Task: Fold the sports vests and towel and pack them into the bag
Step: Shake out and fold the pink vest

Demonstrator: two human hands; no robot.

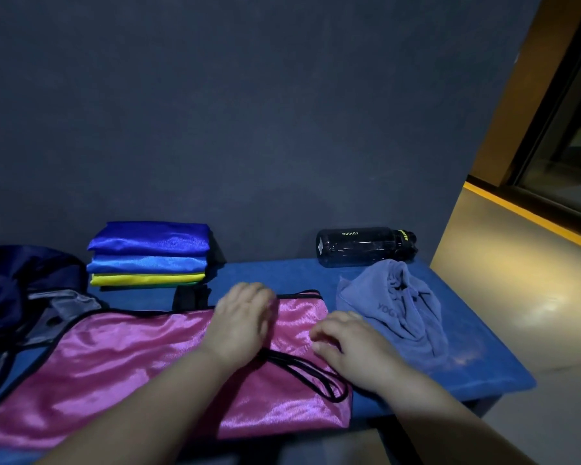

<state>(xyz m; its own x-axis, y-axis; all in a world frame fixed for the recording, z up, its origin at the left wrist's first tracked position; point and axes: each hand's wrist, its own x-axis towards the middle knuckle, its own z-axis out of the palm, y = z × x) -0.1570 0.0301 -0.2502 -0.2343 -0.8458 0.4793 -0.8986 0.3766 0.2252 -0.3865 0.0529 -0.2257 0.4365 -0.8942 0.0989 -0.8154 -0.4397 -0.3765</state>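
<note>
A shiny pink sports vest [114, 360] with black trim lies spread across the blue bench [467, 350]. My left hand [242, 317] rests flat on its far right part, fingers relaxed. My right hand [346, 344] touches the vest's right edge with loosely bent fingers, holding nothing. A stack of folded vests [150, 255], blue on top, yellow and green below, stands at the back against the wall. A crumpled grey-blue towel [396, 307] lies to the right of the pink vest. The dark bag [21, 286] slumps at the far left.
A dark water bottle [363, 246] lies on its side behind the towel, against the grey wall. A small black item [190, 297] sits just behind the pink vest. The bench ends at the right, with bare floor [517, 297] beyond.
</note>
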